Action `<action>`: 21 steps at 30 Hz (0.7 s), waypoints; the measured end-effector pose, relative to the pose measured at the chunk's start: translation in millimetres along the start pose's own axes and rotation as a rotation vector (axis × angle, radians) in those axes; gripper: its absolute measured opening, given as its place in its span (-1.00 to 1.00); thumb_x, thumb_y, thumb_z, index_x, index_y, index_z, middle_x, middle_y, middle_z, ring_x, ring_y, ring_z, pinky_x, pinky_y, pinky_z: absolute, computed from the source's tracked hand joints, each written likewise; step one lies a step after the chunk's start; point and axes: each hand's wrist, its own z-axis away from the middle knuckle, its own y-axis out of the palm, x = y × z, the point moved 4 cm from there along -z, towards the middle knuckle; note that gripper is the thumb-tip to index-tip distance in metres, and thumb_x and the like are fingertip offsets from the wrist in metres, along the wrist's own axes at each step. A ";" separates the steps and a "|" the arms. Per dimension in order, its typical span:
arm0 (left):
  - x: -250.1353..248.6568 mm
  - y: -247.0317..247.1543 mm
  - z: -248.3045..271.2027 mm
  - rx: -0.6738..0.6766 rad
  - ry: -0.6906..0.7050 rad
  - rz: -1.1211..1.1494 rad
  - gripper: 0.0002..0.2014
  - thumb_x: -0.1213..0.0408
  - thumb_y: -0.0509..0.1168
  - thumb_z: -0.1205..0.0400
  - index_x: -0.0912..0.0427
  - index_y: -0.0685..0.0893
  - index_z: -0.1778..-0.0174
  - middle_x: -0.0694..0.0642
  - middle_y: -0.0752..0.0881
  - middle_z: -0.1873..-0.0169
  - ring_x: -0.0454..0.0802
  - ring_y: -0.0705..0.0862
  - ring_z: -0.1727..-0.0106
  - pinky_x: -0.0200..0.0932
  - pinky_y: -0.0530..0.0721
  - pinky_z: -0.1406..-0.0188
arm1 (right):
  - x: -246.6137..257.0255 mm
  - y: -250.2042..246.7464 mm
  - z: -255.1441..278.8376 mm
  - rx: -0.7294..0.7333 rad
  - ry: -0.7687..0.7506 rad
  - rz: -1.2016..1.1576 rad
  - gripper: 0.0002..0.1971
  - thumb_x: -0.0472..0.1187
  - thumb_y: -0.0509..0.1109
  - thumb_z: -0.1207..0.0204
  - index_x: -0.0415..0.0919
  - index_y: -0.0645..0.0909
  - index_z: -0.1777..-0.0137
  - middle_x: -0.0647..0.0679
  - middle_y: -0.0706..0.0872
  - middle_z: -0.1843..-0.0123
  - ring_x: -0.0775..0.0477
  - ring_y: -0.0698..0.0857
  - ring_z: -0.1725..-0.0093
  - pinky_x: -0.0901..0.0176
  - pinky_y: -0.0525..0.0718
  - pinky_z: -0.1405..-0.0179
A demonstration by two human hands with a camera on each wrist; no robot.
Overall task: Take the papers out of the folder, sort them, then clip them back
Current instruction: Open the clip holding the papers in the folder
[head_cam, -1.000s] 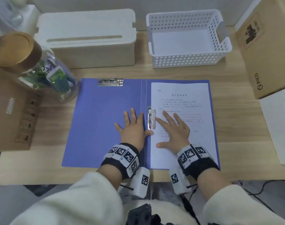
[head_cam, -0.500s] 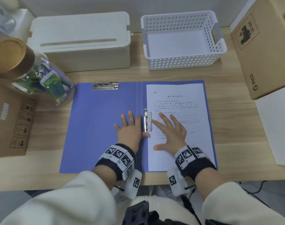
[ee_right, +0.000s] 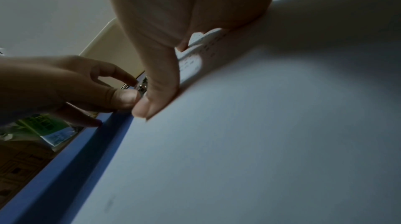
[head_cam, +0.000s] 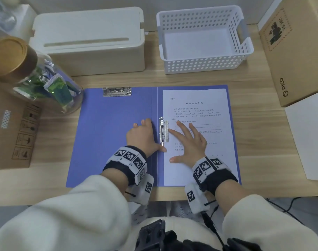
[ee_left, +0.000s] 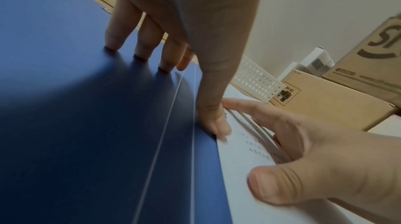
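A blue folder [head_cam: 109,142] lies open on the wooden desk. A stack of printed papers [head_cam: 208,105] sits on its right half, held at the left edge by a metal side clip [head_cam: 162,129]. A second metal clip [head_cam: 117,91] is at the top of the left half. My left hand [head_cam: 142,136] presses its arched fingertips [ee_left: 141,56] on the folder beside the spine, and its thumb reaches the clip's lower end. My right hand [head_cam: 189,144] lies flat and spread on the papers, forefinger touching the clip. Neither hand holds anything.
Behind the folder stand a white lidded box [head_cam: 89,38] and an empty white perforated basket [head_cam: 203,64]. A glass jar [head_cam: 37,75] with a wooden lid lies at the left over a cardboard box [head_cam: 11,133]. Another cardboard box [head_cam: 295,51] and a white sheet [head_cam: 308,138] are at the right.
My left fingers have drawn back from lying flat and spread to arched on their tips. The right hand stays on the papers. The view has shifted slightly.
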 end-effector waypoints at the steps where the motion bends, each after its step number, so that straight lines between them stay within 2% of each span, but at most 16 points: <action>1: -1.0 -0.2 -0.6 -0.007 0.007 0.002 -0.12 -0.20 0.52 -0.20 0.22 0.31 -0.27 0.24 0.58 -0.17 0.26 0.57 -0.14 -0.01 0.47 0.15 | 0.2 -0.2 0.0 -0.001 0.001 -0.006 -0.01 0.13 0.59 -0.18 0.43 0.06 -0.55 0.34 -0.19 -0.68 0.02 -0.29 -0.67 -0.09 -0.19 -0.58; 3: -2.1 0.4 -0.9 -0.008 0.020 0.010 -0.11 -0.26 0.49 -0.19 0.22 0.32 -0.24 0.22 0.59 -0.09 0.24 0.57 -0.11 0.00 0.49 0.14 | 0.6 -0.4 0.3 -0.001 0.003 -0.013 -0.01 0.12 0.59 -0.18 0.43 0.07 -0.55 0.34 -0.18 -0.68 0.02 -0.29 -0.67 -0.09 -0.19 -0.58; 5: 0.2 -3.0 0.7 -0.006 0.031 0.025 -0.20 -0.34 0.40 -0.23 0.22 0.38 -0.13 0.18 0.58 0.08 0.21 0.57 0.02 0.00 0.46 0.18 | 0.9 -1.1 0.1 -0.001 0.008 -0.008 -0.01 0.11 0.59 -0.19 0.43 0.07 -0.55 0.34 -0.18 -0.68 0.02 -0.29 -0.67 -0.08 -0.18 -0.58; 7: 6.3 -11.3 0.2 -0.023 0.020 0.074 -0.36 -0.40 0.18 -0.38 0.21 0.46 0.17 0.10 0.53 0.33 0.19 0.55 0.18 -0.06 0.44 0.25 | 1.1 -1.7 0.5 -0.006 0.009 -0.004 -0.01 0.11 0.59 -0.18 0.43 0.07 -0.55 0.34 -0.17 -0.68 0.03 -0.28 -0.67 -0.06 -0.18 -0.58; 8: 9.5 -17.1 -1.6 -0.030 -0.004 0.101 -0.37 -0.40 0.05 -0.45 0.21 0.49 0.32 0.09 0.53 0.42 0.20 0.58 0.22 -0.07 0.44 0.26 | 1.2 -1.6 0.5 -0.008 0.007 -0.007 -0.01 0.11 0.59 -0.18 0.43 0.08 -0.54 0.34 -0.17 -0.68 0.03 -0.28 -0.67 -0.06 -0.18 -0.57; 10: 17.7 -25.6 -11.1 -0.020 -0.078 0.226 -0.31 -0.34 -0.05 -0.54 0.22 0.61 0.47 0.11 0.64 0.46 0.21 0.66 0.25 -0.07 0.53 0.17 | 1.1 -1.8 0.6 -0.007 0.005 -0.017 -0.01 0.11 0.60 -0.17 0.42 0.09 -0.54 0.34 -0.16 -0.68 0.03 -0.28 -0.67 -0.07 -0.19 -0.57; 11: 19.2 -28.6 -15.5 0.014 -0.103 0.383 -0.34 -0.28 -0.03 -0.58 0.19 0.67 0.48 0.11 0.72 0.42 0.20 0.71 0.26 -0.08 0.60 0.10 | 0.9 -1.5 0.5 -0.006 0.005 -0.018 -0.01 0.12 0.59 -0.17 0.42 0.09 -0.54 0.34 -0.16 -0.68 0.03 -0.28 -0.67 -0.07 -0.20 -0.57; 12: 16.9 -30.8 -18.9 0.067 -0.107 0.600 -0.40 -0.21 -0.01 -0.61 0.14 0.71 0.42 0.09 0.78 0.33 0.17 0.75 0.27 -0.11 0.66 0.05 | 0.5 -1.1 0.3 -0.007 0.003 -0.016 -0.01 0.13 0.59 -0.17 0.41 0.10 -0.55 0.34 -0.16 -0.68 0.03 -0.28 -0.67 -0.08 -0.20 -0.57; 13: 12.6 -31.9 -19.6 0.124 -0.102 0.823 -0.50 -0.13 0.01 -0.64 0.11 0.74 0.25 0.07 0.80 0.21 0.08 0.77 0.29 -0.19 0.70 0.11 | 0.6 -0.9 0.5 -0.008 0.002 -0.013 -0.01 0.13 0.59 -0.17 0.41 0.10 -0.55 0.34 -0.16 -0.68 0.03 -0.29 -0.67 -0.08 -0.20 -0.57; 14: 6.9 -33.5 -17.8 0.181 -0.083 1.003 -0.61 -0.06 0.03 -0.67 0.05 0.70 -0.03 0.03 0.77 0.09 -0.04 0.77 0.31 -0.26 0.67 0.22 | 0.6 -0.7 0.8 -0.009 0.002 -0.012 -0.01 0.14 0.59 -0.16 0.41 0.10 -0.54 0.34 -0.16 -0.68 0.03 -0.29 -0.67 -0.07 -0.20 -0.57; 15: 2.6 -36.2 -16.5 0.218 -0.049 1.117 -0.66 0.01 0.04 -0.69 -0.04 0.53 -0.32 -0.02 0.70 0.00 -0.14 0.75 0.29 -0.27 0.58 0.26 | 0.5 -0.7 0.9 -0.013 0.000 -0.017 -0.01 0.14 0.59 -0.15 0.41 0.11 -0.54 0.34 -0.16 -0.68 0.03 -0.28 -0.67 -0.07 -0.20 -0.57; 16: 0.7 -38.0 -16.3 0.215 -0.026 1.181 -0.60 0.08 0.06 -0.69 -0.13 0.31 -0.49 -0.04 0.65 -0.04 -0.16 0.74 0.21 -0.26 0.53 0.21 | 0.3 -0.9 1.2 -0.015 -0.003 -0.020 -0.01 0.14 0.59 -0.15 0.41 0.10 -0.54 0.34 -0.16 -0.68 0.03 -0.28 -0.67 -0.06 -0.20 -0.57; 17: 1.7 -38.6 -15.7 0.181 -0.026 1.230 -0.51 0.14 0.09 -0.69 -0.17 0.16 -0.54 -0.04 0.62 -0.04 -0.11 0.72 0.11 -0.20 0.52 0.09 | 0.3 -1.3 1.5 -0.015 -0.009 -0.018 -0.01 0.14 0.59 -0.16 0.41 0.09 -0.55 0.34 -0.16 -0.69 0.02 -0.28 -0.67 -0.07 -0.20 -0.57; 18: 6.6 -38.2 -14.3 0.128 -0.059 1.264 -0.49 0.19 0.13 -0.68 -0.14 0.16 -0.54 -0.03 0.64 -0.02 -0.05 0.71 0.06 -0.14 0.52 0.00 | 0.5 -1.4 1.4 -0.014 -0.014 -0.010 0.00 0.15 0.59 -0.16 0.42 0.08 -0.55 0.33 -0.17 -0.69 0.02 -0.28 -0.67 -0.07 -0.20 -0.58; 19: 13.2 -34.7 -12.4 0.076 -0.111 1.287 -0.56 0.24 0.15 -0.66 -0.08 0.29 -0.47 -0.04 0.70 0.07 -0.04 0.71 0.09 -0.12 0.53 0.00 | 0.9 -1.7 1.4 -0.009 -0.018 -0.001 0.00 0.15 0.58 -0.18 0.42 0.06 -0.56 0.33 -0.18 -0.69 0.01 -0.29 -0.67 -0.07 -0.20 -0.58; 21: 27.0 -18.8 -1.7 0.059 -0.239 1.295 -0.83 0.29 0.14 -0.64 0.06 0.54 -0.11 -0.10 0.78 0.43 -0.14 0.73 0.34 -0.19 0.55 0.16 | 1.4 -1.3 1.3 0.004 -0.015 -0.001 -0.01 0.14 0.58 -0.20 0.41 0.06 -0.56 0.34 -0.18 -0.68 0.02 -0.29 -0.67 -0.08 -0.19 -0.58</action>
